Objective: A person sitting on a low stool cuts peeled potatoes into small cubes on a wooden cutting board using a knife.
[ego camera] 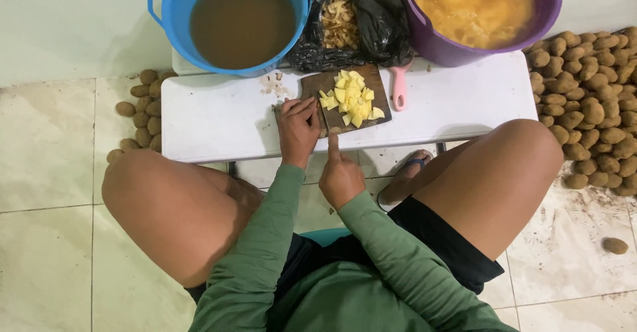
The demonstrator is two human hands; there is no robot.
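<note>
Left hand (296, 127) curled flat over something on the dark wooden cutting board (332, 116), right hand (338, 172) gripping the knife (326, 123); I'd keep those fingertips tucked back.

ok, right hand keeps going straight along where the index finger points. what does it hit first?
Probably the pile of cut yellow potato pieces on the wooden cutting board. The right hand points up-frame, its index finger lying along a knife. Beyond the board sits the black bag of peelings. Depth is unclear.
</note>
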